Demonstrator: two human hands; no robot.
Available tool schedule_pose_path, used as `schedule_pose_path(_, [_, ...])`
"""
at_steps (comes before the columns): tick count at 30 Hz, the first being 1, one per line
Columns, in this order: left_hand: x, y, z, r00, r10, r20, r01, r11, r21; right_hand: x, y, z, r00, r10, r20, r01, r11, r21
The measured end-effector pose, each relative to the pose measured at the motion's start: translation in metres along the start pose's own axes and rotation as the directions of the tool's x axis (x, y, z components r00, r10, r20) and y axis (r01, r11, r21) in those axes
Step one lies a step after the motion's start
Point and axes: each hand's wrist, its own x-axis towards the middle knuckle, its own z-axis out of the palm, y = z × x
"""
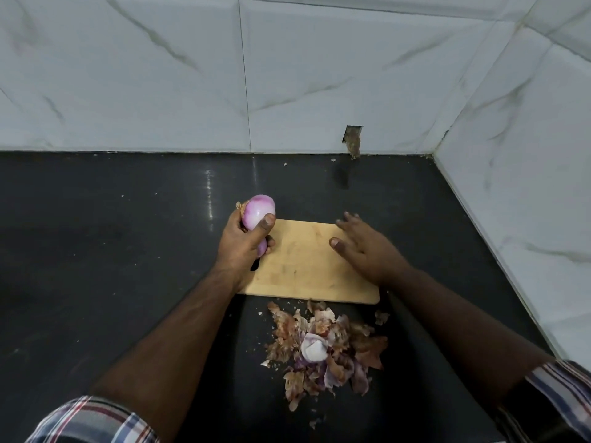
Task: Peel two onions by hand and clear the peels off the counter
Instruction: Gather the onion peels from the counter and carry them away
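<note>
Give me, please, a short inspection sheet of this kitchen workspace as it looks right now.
Surface: dark counter with small crumbs; wooden cutting board lies bare on it.
Job's things: two peeled onions, upper onion and lower onion, both in the left hand.
Clutter: peel pile on the counter in front of the board.
Hands: left hand grips the onions; right hand flat over the board, fingers straight.
Cables: nothing seen.
Surroundings: marble-look wall tiles; a broken hole in the tile at counter level.
</note>
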Motion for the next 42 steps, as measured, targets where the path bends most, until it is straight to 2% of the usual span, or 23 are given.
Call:
schedule_pose_path(1, [-0.001, 0.001, 0.000, 1.000, 0.000, 0.006, 0.000, 1.000, 0.008, -0.001, -0.004, 0.006, 0.998, 0.005, 0.056, -0.002, 0.998, -0.056])
schedule_pose_path(3, [-0.003, 0.001, 0.002, 1.000, 0.003, 0.014, -0.003, 1.000, 0.011, -0.019, -0.028, 0.026, 0.978, -0.144, 0.153, 0.150, 0.988, -0.031])
schedule_pose_path(4, [-0.004, 0.002, 0.002, 1.000, 0.004, 0.012, -0.004, 1.000, 0.017, -0.031, -0.041, 0.034, 0.957, -0.225, 0.180, 0.209, 0.972, 0.105])
schedule_pose_path(5, [-0.006, 0.004, 0.003, 1.000, 0.002, 0.015, -0.002, 1.000, 0.028, -0.040, -0.054, 0.038, 0.952, -0.260, 0.162, 0.201, 0.929, 0.310])
schedule_pose_path(6, [-0.008, 0.007, 0.004, 1.000, 0.000, 0.023, -0.001, 0.999, 0.034, -0.041, -0.063, 0.040, 0.972, -0.221, 0.081, 0.151, 0.850, 0.505])
schedule_pose_path(7, [-0.010, 0.008, 0.004, 0.999, 0.002, 0.036, -0.004, 0.999, 0.037, -0.035, -0.069, 0.038, 0.995, -0.102, -0.019, 0.089, 0.740, 0.667])
schedule_pose_path(8, [-0.012, 0.010, 0.003, 0.999, 0.008, 0.053, -0.010, 0.999, 0.037, -0.024, -0.071, 0.034, 0.998, 0.048, -0.050, 0.010, 0.605, 0.796])
schedule_pose_path(9, [-0.014, 0.010, 0.003, 0.997, 0.015, 0.073, -0.018, 0.999, 0.041, -0.015, -0.073, 0.028, 0.988, 0.155, 0.018, -0.086, 0.448, 0.890])
schedule_pose_path(10, [-0.015, 0.010, 0.004, 0.996, 0.027, 0.088, -0.031, 0.998, 0.049, -0.007, -0.075, 0.025, 0.975, 0.183, 0.123, -0.175, 0.306, 0.936])
schedule_pose_path(11, [-0.017, 0.009, 0.004, 0.994, 0.043, 0.101, -0.050, 0.997, 0.062, -0.004, -0.076, 0.023, 0.967, 0.157, 0.202, -0.236, 0.241, 0.941])
schedule_pose_path(12, [-0.018, 0.009, 0.005, 0.992, 0.053, 0.113, -0.063, 0.995, 0.081, -0.005, -0.078, 0.024, 0.963, 0.114, 0.245, -0.265, 0.222, 0.938])
schedule_pose_path(15, [-0.022, 0.010, 0.006, 0.988, 0.074, 0.136, -0.096, 0.981, 0.168, -0.011, -0.080, 0.027, 0.965, 0.017, 0.262, -0.260, 0.194, 0.946])
schedule_pose_path(18, [-0.024, 0.011, 0.007, 0.986, 0.087, 0.139, -0.120, 0.961, 0.247, -0.017, -0.079, 0.023, 0.966, 0.024, 0.257, -0.256, 0.229, 0.939])
schedule_pose_path(20, [-0.022, 0.008, 0.007, 0.984, 0.097, 0.149, -0.138, 0.945, 0.295, -0.024, -0.077, 0.017, 0.969, 0.034, 0.245, -0.244, 0.297, 0.923])
schedule_pose_path(22, [-0.019, 0.006, 0.006, 0.984, 0.102, 0.147, -0.148, 0.925, 0.350, -0.036, -0.071, 0.009, 0.981, 0.001, 0.196, -0.170, 0.501, 0.849])
schedule_pose_path(24, [-0.014, 0.007, 0.006, 0.976, 0.110, 0.188, -0.185, 0.874, 0.449, -0.050, -0.063, 0.002, 0.985, -0.080, 0.154, -0.029, 0.799, 0.601])
schedule_pose_path(25, [-0.012, 0.009, 0.010, 0.965, 0.105, 0.239, -0.217, 0.832, 0.511, -0.057, -0.059, 0.001, 0.981, -0.118, 0.156, 0.034, 0.887, 0.460])
schedule_pose_path(26, [-0.010, 0.011, 0.015, 0.949, 0.095, 0.302, -0.259, 0.779, 0.570, -0.063, -0.057, 0.000, 0.977, -0.142, 0.159, 0.075, 0.928, 0.366])
schedule_pose_path(29, [-0.006, 0.014, 0.039, 0.886, 0.047, 0.462, -0.406, 0.560, 0.722, -0.075, -0.058, 0.001, 0.961, -0.224, 0.160, 0.197, 0.966, 0.170])
schedule_pose_path(31, [-0.004, 0.012, 0.052, 0.859, 0.006, 0.512, -0.466, 0.424, 0.776, -0.080, -0.057, 0.002, 0.955, -0.258, 0.144, 0.240, 0.962, 0.133])
schedule_pose_path(36, [-0.001, 0.003, 0.050, 0.861, -0.044, 0.507, -0.501, 0.098, 0.860, -0.094, -0.038, 0.004, 0.997, -0.073, -0.003, 0.072, 0.976, 0.206])
schedule_pose_path(38, [-0.001, 0.002, 0.046, 0.870, -0.025, 0.492, -0.491, 0.036, 0.871, -0.095, -0.027, 0.006, 1.000, -0.024, -0.013, 0.027, 0.974, 0.226])
schedule_pose_path(42, [-0.003, 0.004, 0.035, 0.892, -0.019, 0.452, -0.449, 0.091, 0.889, -0.094, -0.016, 0.007, 1.000, 0.004, 0.004, -0.004, 0.979, 0.206])
